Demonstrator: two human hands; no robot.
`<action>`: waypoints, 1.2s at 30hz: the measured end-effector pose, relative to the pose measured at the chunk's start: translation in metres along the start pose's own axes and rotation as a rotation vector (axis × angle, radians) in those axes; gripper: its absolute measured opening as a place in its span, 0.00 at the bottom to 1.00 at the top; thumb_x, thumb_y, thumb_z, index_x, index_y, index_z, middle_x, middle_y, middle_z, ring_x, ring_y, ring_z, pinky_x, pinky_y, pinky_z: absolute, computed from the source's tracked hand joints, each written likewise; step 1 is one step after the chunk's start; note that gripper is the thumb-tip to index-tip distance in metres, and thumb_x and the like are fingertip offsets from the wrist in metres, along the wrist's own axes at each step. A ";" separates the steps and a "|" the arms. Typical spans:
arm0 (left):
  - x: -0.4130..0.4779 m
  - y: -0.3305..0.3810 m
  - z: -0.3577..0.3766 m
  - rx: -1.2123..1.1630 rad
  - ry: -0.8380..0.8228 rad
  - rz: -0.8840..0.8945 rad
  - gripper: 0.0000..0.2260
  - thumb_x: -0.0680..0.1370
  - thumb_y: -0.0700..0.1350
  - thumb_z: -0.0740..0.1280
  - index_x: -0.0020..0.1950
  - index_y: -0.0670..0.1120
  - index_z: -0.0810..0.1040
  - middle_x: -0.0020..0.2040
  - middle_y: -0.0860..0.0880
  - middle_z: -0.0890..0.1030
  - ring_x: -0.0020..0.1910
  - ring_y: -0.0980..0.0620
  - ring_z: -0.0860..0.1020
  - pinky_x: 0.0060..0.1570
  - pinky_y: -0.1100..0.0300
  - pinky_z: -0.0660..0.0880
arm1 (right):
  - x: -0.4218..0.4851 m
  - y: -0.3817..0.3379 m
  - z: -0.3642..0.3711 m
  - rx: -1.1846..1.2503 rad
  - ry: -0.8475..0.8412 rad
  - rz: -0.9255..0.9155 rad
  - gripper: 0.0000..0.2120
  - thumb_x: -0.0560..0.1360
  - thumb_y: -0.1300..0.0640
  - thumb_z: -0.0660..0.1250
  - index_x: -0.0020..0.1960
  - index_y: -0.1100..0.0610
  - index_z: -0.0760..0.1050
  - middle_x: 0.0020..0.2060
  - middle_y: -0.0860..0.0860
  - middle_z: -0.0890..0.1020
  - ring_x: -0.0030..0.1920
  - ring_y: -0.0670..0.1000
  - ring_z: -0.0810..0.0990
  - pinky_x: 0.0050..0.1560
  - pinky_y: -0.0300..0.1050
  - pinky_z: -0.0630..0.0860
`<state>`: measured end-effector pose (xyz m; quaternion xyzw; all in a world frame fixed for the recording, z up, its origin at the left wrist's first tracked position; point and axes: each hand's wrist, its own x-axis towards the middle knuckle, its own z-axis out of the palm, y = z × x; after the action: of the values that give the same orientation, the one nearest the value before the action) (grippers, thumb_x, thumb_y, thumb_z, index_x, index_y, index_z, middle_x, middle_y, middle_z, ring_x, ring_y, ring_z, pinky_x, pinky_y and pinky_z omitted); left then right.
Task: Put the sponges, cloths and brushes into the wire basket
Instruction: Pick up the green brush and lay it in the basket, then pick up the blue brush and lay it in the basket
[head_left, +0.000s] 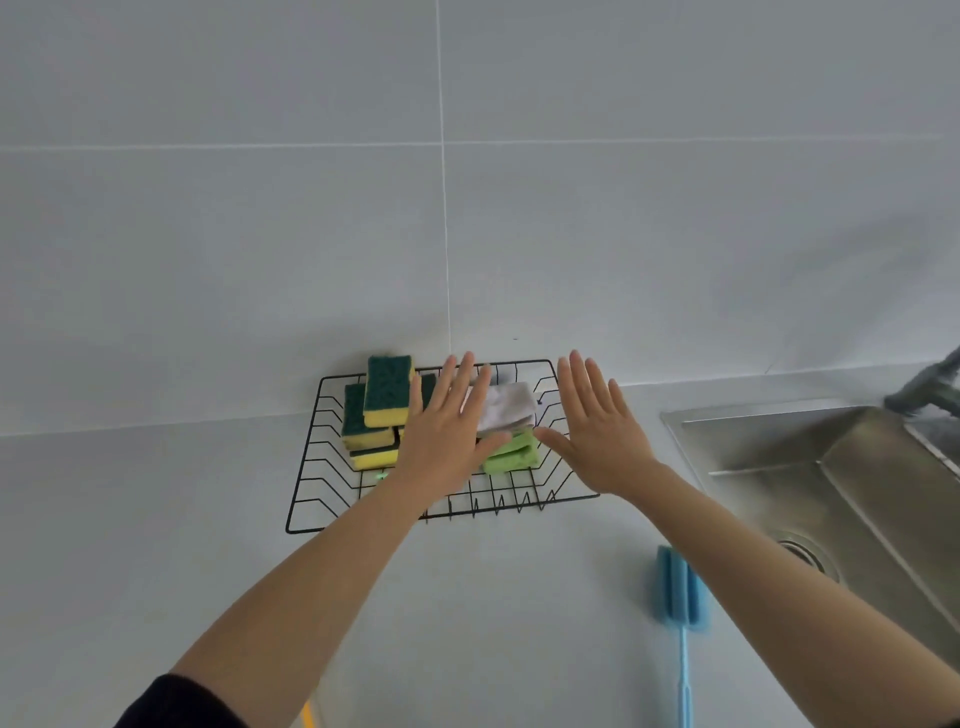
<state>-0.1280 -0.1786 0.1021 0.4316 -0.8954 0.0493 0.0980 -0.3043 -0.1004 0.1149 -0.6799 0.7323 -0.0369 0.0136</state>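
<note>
A black wire basket (322, 467) stands on the counter against the tiled wall. In its left half lie several yellow sponges with dark green scrub pads (387, 389), stacked unevenly. In its right half a folded grey cloth (511, 408) rests on a folded green cloth (511, 454). My left hand (441, 436) hovers flat over the basket's middle, fingers spread, holding nothing. My right hand (597, 431) is spread flat over the basket's right edge, also empty. A blue sponge brush (675, 592) with a long blue handle lies on the counter, in front of the basket to the right.
A stainless steel sink (810, 467) with a drain is sunk into the counter at the right. A dark, blurred object (930, 387) pokes in above the sink's far right corner. A small yellow thing (307, 714) shows at the bottom edge.
</note>
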 end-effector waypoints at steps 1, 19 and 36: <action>-0.003 0.010 -0.001 -0.024 -0.012 0.027 0.40 0.72 0.69 0.39 0.74 0.44 0.59 0.75 0.44 0.58 0.75 0.45 0.56 0.69 0.39 0.51 | -0.009 0.005 -0.001 -0.009 0.000 0.014 0.49 0.53 0.28 0.14 0.66 0.57 0.23 0.67 0.49 0.28 0.68 0.48 0.29 0.75 0.50 0.39; -0.104 0.185 0.069 -0.253 -0.557 0.107 0.36 0.76 0.64 0.50 0.76 0.43 0.50 0.77 0.42 0.55 0.76 0.45 0.54 0.72 0.47 0.55 | -0.136 0.088 0.067 0.137 -0.315 0.409 0.36 0.78 0.40 0.48 0.74 0.53 0.29 0.75 0.55 0.34 0.76 0.55 0.35 0.75 0.52 0.39; -0.125 0.234 0.102 -0.338 -0.685 0.085 0.14 0.79 0.49 0.58 0.58 0.39 0.70 0.56 0.41 0.79 0.56 0.40 0.77 0.48 0.53 0.71 | -0.137 0.100 0.102 0.497 -0.365 0.511 0.28 0.79 0.52 0.56 0.75 0.58 0.51 0.74 0.54 0.59 0.71 0.56 0.64 0.68 0.51 0.66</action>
<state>-0.2489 0.0450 -0.0260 0.3633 -0.8889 -0.2420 -0.1391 -0.3860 0.0397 0.0023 -0.4470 0.8322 -0.0869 0.3163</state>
